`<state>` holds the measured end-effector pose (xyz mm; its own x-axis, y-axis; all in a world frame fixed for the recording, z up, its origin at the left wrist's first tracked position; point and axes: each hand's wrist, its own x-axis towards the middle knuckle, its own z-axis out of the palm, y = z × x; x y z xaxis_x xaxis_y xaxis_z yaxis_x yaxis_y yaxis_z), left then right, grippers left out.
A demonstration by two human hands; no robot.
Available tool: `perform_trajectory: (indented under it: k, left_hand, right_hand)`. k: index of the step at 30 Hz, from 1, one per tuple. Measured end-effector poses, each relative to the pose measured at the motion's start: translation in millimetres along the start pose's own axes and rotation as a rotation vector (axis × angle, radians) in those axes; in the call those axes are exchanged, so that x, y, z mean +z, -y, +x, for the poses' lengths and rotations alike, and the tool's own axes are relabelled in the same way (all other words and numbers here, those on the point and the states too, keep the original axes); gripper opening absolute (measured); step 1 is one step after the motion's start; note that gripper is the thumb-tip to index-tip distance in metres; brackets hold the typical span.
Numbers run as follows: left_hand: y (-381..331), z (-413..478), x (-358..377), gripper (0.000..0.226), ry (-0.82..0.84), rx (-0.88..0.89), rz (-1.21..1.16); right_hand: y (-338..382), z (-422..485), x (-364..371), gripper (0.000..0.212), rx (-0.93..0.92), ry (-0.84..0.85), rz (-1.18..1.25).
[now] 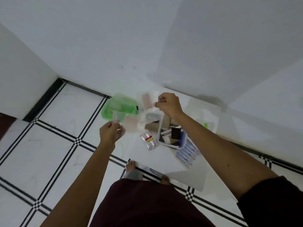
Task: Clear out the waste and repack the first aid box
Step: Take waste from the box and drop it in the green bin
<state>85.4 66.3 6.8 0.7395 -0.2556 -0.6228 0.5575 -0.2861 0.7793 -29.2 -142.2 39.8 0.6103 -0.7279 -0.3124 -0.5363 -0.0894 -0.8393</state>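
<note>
Below my head camera, over a low white surface (188, 171) set against the wall, I see both of my hands raised above the clutter. My left hand (110, 133) is closed in a pinch, its grip holding a thin pale strip (114, 117) that stands up from the fingertips; motion blur keeps me from saying what the strip is. My right hand (168, 104) is also closed, its grip pinched on the edge of a pale pinkish wrapper (147, 100) that hangs to the left of the knuckles, blurred as well. Between the two hands a second pale pinkish piece (131, 125) shows, and I cannot tell whether it is held or loose. Just beyond my left hand, near the wall corner, sits a green bag (114, 108) with its mouth open. The first aid box (170, 136), a white open container, rests on the surface beneath my right forearm, well below the right grip and to the right of the left one; dark packets and small cartons stand inside it. Just beside the box on its left lies a small clear bottle (149, 140) on its side with a red and yellow label. Blue and white cartons (188, 153) lie in a row touching the box's near right corner. My bare feet (131, 166) stand on the tiled floor (49, 145) at the surface's near edge.
</note>
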Motion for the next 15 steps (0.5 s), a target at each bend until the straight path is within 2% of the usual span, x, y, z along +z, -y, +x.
perform_trajectory:
  k: [5, 9, 12, 15]
  left_hand:
    - [-14.5, 65.2, -11.9, 0.011, -0.177, -0.171, -0.152]
    - [-20.7, 140.7, -30.5, 0.003, -0.227, -0.271, -0.060]
    - [-26.0, 206.0, -43.3, 0.004, -0.206, -0.315, -0.061]
    - [-28.8, 272.0, -50.9, 0.018, -0.143, -0.311, -0.005]
  right_hand:
    - [11.1, 28.2, 68.3, 0.023, 0.241, -0.010, 0.164]
    - [10.2, 64.1, 130.9, 0.015, 0.395, -0.013, 0.206]
    - [4.8, 105.4, 178.9, 0.027, 0.529, -0.064, 0.250]
    - [-9.4, 152.0, 225.0, 0.031, 0.613, -0.099, 0.189]
